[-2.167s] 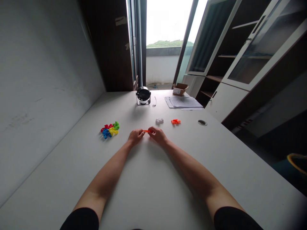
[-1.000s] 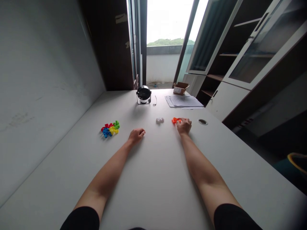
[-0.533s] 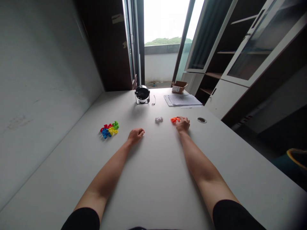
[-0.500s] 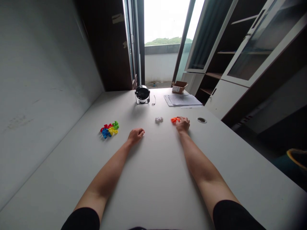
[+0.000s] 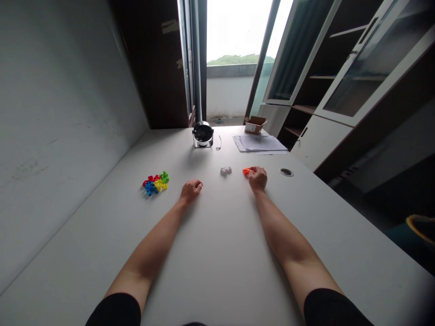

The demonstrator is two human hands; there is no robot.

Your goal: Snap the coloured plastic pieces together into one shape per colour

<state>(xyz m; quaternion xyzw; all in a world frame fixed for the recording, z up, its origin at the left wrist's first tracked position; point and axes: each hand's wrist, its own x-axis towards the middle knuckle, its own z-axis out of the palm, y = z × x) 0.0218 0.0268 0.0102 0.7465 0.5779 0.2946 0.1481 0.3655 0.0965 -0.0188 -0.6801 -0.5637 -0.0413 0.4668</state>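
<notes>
At the bottom edge of the frame, two short black sleeves [image 5: 114, 310] are seen, and from them two bare forearms [image 5: 165, 231] are stretched forward over a smooth white desk [image 5: 217, 262]. Just left of the frame's centre, the left hand [image 5: 191, 190] is rested on the desk with its grip loosely curled; whether anything is held inside cannot be told. Left of it, well apart, a small pile is formed by blue plastic pieces [image 5: 150, 188], yellow plastic pieces [image 5: 161, 185], red plastic pieces [image 5: 151, 179] and bright green plastic pieces [image 5: 165, 176]. Right of centre, the right hand [image 5: 258, 179] is placed at a cluster of small orange plastic pieces [image 5: 246, 171], which is partly covered by it. The grip is bent, with fingertips brought to the pieces, but how far it is closed and whether a piece is held cannot be told. Between the hands, slightly farther off, small white plastic pieces [image 5: 226, 170] are laid. At right, a round cable hole [image 5: 287, 172] is set in the desk. Beyond, a round black device on a silver bracket [image 5: 203, 134], a thin dark cord [image 5: 219, 144], white paper sheets [image 5: 261, 143] and an open brown cardboard box [image 5: 255, 125] are seen.
</notes>
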